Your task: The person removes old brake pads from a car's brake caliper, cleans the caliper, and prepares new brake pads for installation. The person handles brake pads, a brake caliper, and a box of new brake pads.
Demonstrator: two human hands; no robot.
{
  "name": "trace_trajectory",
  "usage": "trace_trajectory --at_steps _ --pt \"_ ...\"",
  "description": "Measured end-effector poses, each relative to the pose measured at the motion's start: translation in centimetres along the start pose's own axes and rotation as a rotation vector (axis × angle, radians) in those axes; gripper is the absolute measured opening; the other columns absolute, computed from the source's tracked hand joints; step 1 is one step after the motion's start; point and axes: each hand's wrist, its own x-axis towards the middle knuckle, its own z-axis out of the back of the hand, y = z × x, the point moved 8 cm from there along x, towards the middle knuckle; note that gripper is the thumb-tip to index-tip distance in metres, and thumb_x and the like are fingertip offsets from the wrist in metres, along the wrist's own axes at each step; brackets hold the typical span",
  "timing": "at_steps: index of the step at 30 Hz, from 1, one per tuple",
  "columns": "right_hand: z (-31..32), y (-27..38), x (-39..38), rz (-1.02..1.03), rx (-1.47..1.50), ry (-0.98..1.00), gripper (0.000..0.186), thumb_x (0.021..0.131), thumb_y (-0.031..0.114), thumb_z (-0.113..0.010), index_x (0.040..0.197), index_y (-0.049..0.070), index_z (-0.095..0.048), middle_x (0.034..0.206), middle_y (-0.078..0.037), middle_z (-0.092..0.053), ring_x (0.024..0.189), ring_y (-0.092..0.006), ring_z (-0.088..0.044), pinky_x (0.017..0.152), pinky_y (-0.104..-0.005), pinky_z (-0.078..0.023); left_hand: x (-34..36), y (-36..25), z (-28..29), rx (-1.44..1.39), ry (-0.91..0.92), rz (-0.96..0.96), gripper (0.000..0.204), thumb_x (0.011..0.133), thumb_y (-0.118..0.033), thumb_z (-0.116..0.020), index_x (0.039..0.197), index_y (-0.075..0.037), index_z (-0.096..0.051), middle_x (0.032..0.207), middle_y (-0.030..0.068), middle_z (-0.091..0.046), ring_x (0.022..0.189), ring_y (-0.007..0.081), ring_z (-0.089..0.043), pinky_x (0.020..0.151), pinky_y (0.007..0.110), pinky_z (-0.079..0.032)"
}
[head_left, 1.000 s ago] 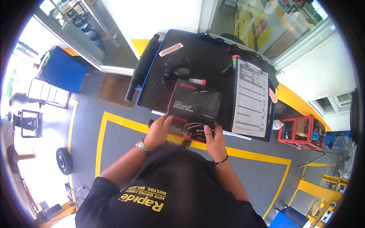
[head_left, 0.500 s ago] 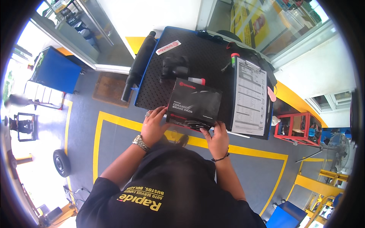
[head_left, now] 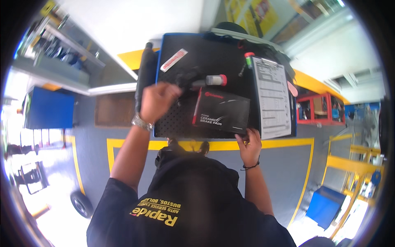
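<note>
A black brake pad box (head_left: pixel 224 111) with a red side lies flat on the near middle of the black perforated tabletop (head_left: pixel 168 119). At its near right corner is my right hand (head_left: pixel 250 145), thumb and fingers apart, touching the edge. My left hand (head_left: pixel 159 101), smeared by motion, is over the table's left part, close to a dark lumpy part (head_left: pixel 187 80); whether its fingers hold anything is unclear. Behind the box lies a small white container with a red cap (head_left: pixel 216 80). A white sticker strip with red print (head_left: pixel 174 60) is at the far left.
A clipboard with a printed form (head_left: pixel 271 99) lies on the right, beside a green, red-capped tube (head_left: pixel 248 60). Along the table's left edge is a long black cylinder (head_left: pixel 145 74). Beyond stand a red cabinet (head_left: pixel 321 109), a blue cart (head_left: pixel 49 108) and a wheel (head_left: pixel 81 204).
The box, held in both hands before, now lies on the tabletop, slightly to the right. My left hand has let go and moved forward toward the dark part. The view has shifted a little.
</note>
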Motion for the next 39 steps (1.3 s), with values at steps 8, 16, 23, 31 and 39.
trace_trajectory --at_steps 8,16,23,31,39 --pt "-11.9 -10.7 -10.9 -1.052 1.493 -0.21 0.051 0.102 0.045 -0.055 0.133 0.004 -0.047 0.128 -0.016 -0.058 0.115 -0.0301 -0.06 0.095 -0.045 -0.048 13.3 9.4 -0.6 0.979 0.086 0.071 0.06 0.078 -0.054 -0.077 0.113 -0.006 -0.07 0.123 0.0257 -0.06 0.125 0.0422 -0.052 0.106 0.052 -0.041" --pt "-13.8 -9.5 -8.7 -0.83 1.777 -0.314 0.057 0.104 0.05 -0.048 0.141 0.007 -0.044 0.143 -0.017 -0.049 0.137 -0.0328 -0.042 0.117 -0.054 -0.028 14.2 11.9 1.5 0.459 0.017 0.012 0.05 0.089 -0.041 -0.072 0.115 0.002 -0.069 0.105 0.0198 -0.071 0.095 0.0341 -0.065 0.088 0.041 -0.049" --pt "-13.5 -10.1 -12.2 -0.917 1.707 -0.21 0.035 0.102 0.046 -0.055 0.114 0.014 -0.058 0.11 -0.001 -0.064 0.105 -0.0163 -0.061 0.089 -0.0444 -0.045 2.7 4.6 5.3 -0.282 -0.218 -0.03 0.028 0.096 -0.016 -0.069 0.115 0.003 -0.066 0.088 0.0016 -0.064 0.076 0.0082 -0.053 0.07 0.025 -0.043" --pt "5.0 -14.1 -23.3 -0.545 0.402 -0.172 0.018 0.092 0.021 -0.069 0.099 0.005 -0.063 0.096 -0.009 -0.067 0.084 -0.0242 -0.068 0.072 -0.0349 -0.053 -23.4 7.4 -5.1 -0.166 0.089 0.257 0.015 0.097 -0.008 -0.065 0.11 0.001 -0.067 0.1 0.0037 -0.067 0.087 0.0102 -0.061 0.077 0.026 -0.051" --pt "6.1 -7.5 -17.7 0.298 -0.126 0.282 0.043 0.077 0.018 -0.08 0.114 0.004 -0.063 0.12 -0.014 -0.06 0.116 -0.033 -0.058 0.1 -0.044 -0.046 -33.7 2.0 -12.5 0.474 0.036 -0.188 0.007 0.091 -0.008 -0.066 0.094 -0.002 -0.066 0.09 0.0151 -0.067 0.081 0.0352 -0.067 0.071 0.041 -0.053"
